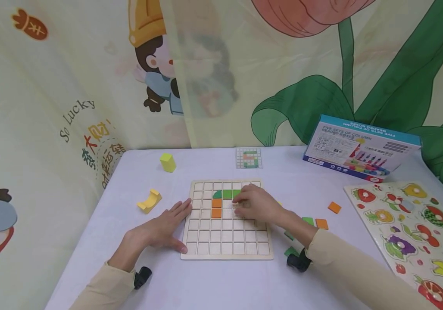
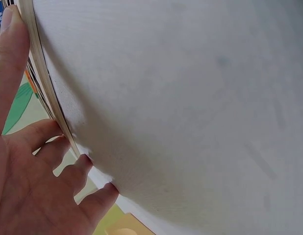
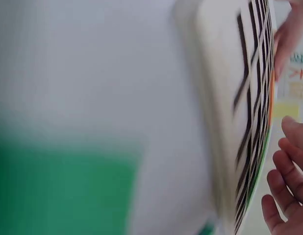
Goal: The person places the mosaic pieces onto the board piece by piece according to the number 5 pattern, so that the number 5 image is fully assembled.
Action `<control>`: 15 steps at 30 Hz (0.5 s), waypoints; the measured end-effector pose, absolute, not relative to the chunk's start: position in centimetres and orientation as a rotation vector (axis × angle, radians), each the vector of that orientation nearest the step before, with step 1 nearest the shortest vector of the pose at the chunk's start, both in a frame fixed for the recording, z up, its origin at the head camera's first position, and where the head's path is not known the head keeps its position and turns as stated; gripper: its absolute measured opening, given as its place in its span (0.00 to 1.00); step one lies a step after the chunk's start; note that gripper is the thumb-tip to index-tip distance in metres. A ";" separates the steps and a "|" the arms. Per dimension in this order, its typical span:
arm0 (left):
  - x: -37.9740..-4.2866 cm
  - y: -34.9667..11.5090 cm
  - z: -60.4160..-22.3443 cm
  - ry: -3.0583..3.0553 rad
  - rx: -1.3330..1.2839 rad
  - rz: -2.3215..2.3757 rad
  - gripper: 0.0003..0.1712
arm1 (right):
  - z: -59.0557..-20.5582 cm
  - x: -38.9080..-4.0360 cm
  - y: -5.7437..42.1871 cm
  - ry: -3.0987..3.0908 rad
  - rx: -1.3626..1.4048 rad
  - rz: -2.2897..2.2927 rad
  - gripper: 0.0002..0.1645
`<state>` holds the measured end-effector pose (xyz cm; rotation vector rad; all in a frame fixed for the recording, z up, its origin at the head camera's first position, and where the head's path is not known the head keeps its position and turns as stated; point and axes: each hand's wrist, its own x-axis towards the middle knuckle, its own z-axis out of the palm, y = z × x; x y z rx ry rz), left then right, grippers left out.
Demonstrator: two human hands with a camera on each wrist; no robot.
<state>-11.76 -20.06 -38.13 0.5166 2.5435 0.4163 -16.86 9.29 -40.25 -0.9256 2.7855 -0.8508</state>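
Note:
A wooden grid board (image 1: 227, 248) lies on the white table. Toward its top, a dark green rounded tile (image 1: 217, 194) and lighter green tiles (image 1: 227, 194) form a row. Below the rounded tile sit two orange square tiles (image 1: 216, 213). My right hand (image 1: 258, 204) is over the board, fingertips at the right end of the green row, partly covering it. In the right wrist view its fingers (image 3: 289, 169) are loosely bent, with no piece showing between them. My left hand (image 1: 163, 228) rests along the board's left edge, fingers spread, thumb by the lower left corner.
Behind the board lies a small pattern card (image 1: 249, 158). Loose orange (image 1: 334, 207) and green tiles (image 1: 291, 251) lie to its right. A yellow-green block (image 1: 168, 162) and a yellow arch (image 1: 149, 201) stand left. A box (image 1: 361, 148) and fruit puzzle (image 1: 384, 232) are far right.

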 end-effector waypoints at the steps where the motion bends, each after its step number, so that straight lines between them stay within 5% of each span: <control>1: -11.8 -20.0 -38.1 2.545 0.514 0.411 0.68 | -40.2 -17.0 10.2 2.780 -0.908 -0.862 0.14; 15: -11.9 -20.2 -38.5 2.533 0.530 0.414 0.68 | -38.9 -16.8 25.8 2.832 -0.390 -0.766 0.22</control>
